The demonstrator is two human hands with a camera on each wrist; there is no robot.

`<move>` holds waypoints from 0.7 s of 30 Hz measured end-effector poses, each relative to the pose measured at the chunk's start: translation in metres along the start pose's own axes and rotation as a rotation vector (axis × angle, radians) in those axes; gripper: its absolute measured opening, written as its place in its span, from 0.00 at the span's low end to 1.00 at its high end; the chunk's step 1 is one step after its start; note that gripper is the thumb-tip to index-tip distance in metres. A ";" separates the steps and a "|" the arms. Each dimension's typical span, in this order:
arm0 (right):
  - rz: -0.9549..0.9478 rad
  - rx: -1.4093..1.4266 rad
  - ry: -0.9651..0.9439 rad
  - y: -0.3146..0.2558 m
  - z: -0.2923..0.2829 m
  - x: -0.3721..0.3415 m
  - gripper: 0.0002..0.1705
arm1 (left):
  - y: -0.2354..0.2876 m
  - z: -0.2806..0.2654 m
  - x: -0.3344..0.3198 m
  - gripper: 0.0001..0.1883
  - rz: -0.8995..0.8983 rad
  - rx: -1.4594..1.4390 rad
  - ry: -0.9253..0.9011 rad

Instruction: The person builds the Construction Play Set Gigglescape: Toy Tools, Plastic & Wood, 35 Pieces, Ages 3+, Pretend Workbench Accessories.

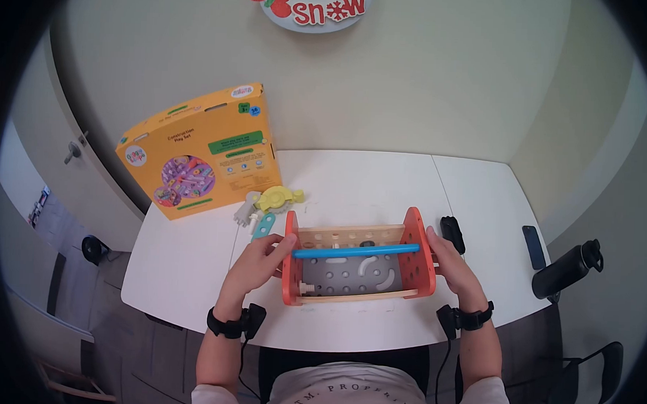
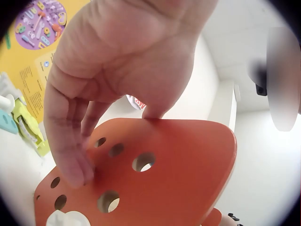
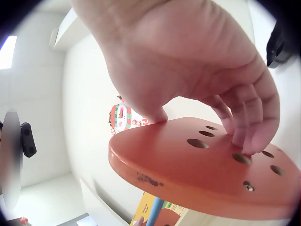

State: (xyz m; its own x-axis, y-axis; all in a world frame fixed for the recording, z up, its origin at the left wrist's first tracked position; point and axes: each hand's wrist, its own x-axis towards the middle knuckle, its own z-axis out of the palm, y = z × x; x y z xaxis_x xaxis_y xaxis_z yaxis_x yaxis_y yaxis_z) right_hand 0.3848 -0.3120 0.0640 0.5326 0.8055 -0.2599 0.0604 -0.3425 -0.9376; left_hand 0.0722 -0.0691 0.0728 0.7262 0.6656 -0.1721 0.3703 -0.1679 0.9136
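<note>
A toy toolbox (image 1: 413, 274) with orange-red end panels, wooden side rails and a blue bar (image 1: 357, 252) stands at the table's front. Pale round and curved shapes mark its grey floor (image 1: 349, 279), and a cream bolt-like piece (image 1: 307, 289) lies in the near left corner. My left hand (image 1: 254, 265) holds the left end panel (image 2: 178, 165), thumb at the top edge and fingers bent against the outer face. On the opposite side my right hand (image 1: 454, 269) grips the right end panel (image 3: 188, 165) likewise. A white round piece (image 2: 68, 219) shows on the left panel's outer face.
Behind the toolbox at left stands a yellow play set box (image 1: 203, 153). Yellow-green (image 1: 279, 198), grey (image 1: 247, 209) and teal (image 1: 263, 227) toy parts lie before it. To the right are a black object (image 1: 452, 235), a phone (image 1: 533, 247) and a black bottle (image 1: 567, 270).
</note>
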 end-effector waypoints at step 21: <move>-0.418 0.282 -0.170 0.006 -0.006 -0.001 0.39 | -0.003 0.000 0.002 0.34 0.424 -0.204 0.045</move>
State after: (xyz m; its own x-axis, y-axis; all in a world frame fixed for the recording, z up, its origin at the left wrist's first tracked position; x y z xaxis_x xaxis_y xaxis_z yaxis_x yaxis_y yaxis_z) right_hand 0.3892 -0.3178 0.0600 0.3661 0.9204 0.1371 -0.0033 0.1486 -0.9889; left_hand 0.0722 -0.0673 0.0694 0.7612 0.6007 0.2444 -0.0782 -0.2891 0.9541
